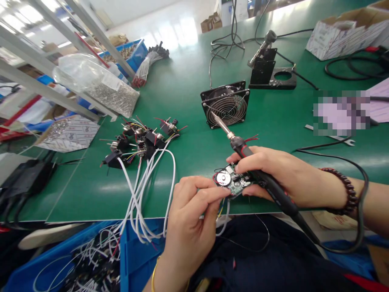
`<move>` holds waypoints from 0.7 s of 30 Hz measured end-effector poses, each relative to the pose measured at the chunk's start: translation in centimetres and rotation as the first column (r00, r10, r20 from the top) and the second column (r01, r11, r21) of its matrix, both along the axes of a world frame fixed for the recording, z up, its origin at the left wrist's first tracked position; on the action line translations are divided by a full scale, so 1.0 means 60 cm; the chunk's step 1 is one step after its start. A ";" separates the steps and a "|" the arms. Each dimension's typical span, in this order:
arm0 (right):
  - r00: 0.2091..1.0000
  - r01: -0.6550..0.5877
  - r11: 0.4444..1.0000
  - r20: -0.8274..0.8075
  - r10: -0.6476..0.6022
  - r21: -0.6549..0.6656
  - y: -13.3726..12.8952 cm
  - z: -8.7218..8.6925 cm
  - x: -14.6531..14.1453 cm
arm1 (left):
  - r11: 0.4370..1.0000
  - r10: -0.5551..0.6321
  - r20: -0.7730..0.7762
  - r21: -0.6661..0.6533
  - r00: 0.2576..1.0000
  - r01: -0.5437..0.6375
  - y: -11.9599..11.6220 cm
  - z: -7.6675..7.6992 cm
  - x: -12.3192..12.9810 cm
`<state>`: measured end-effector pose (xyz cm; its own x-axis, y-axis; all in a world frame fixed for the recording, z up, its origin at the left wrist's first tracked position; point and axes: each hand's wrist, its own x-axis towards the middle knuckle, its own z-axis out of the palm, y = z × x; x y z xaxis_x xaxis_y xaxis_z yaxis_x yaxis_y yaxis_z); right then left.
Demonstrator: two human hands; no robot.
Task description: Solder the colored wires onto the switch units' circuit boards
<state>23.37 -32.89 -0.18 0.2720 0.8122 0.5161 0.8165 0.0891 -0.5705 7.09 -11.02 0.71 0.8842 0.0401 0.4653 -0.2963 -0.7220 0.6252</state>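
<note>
A small circuit board [235,184] with a round white part is held between both hands near the table's front edge. My right hand [282,174] grips the board's right side and also holds a soldering iron [273,192], whose tip points up and left toward the fan. My left hand [194,219] is closed, fingertips pinched at the board's lower left edge; whether they grip the board or a wire there is hidden. A white cable [226,221] hangs below the board. To the left lies a cluster of black switch-like parts [146,142] with white cables.
A black fan [227,106] stands behind the board, with an iron stand [261,73] beyond it. A wrench [334,137] and cords lie right. Bags, boxes and a blue bin [133,56] are left; another blue bin [141,259] sits below the edge.
</note>
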 end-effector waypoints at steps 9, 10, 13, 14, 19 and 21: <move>1.000 -0.017 1.000 -0.020 0.017 -0.006 0.002 -0.001 0.004 | 0.981 0.030 0.037 0.192 0.999 -0.036 0.005 0.005 0.007; 1.000 -0.019 1.000 -0.022 0.018 -0.008 0.001 -0.001 0.005 | 0.973 0.029 0.047 0.227 0.998 -0.039 0.004 0.006 0.008; 0.999 -0.027 1.000 -0.033 0.026 -0.015 0.000 0.001 0.005 | 0.943 0.025 0.075 0.330 0.997 -0.049 0.003 0.009 0.009; 0.999 -0.027 0.999 -0.037 0.026 -0.019 0.000 0.001 0.006 | 0.934 0.015 0.084 0.355 0.996 -0.044 0.002 0.010 0.009; 0.999 -0.017 1.000 -0.031 0.017 -0.011 -0.003 0.002 0.006 | 0.921 -0.026 0.110 0.390 0.994 -0.019 0.004 0.009 0.009; 1.000 -0.014 1.000 -0.025 0.014 0.013 -0.005 0.006 0.006 | 0.920 -0.023 0.103 0.391 0.994 -0.019 0.007 0.005 0.008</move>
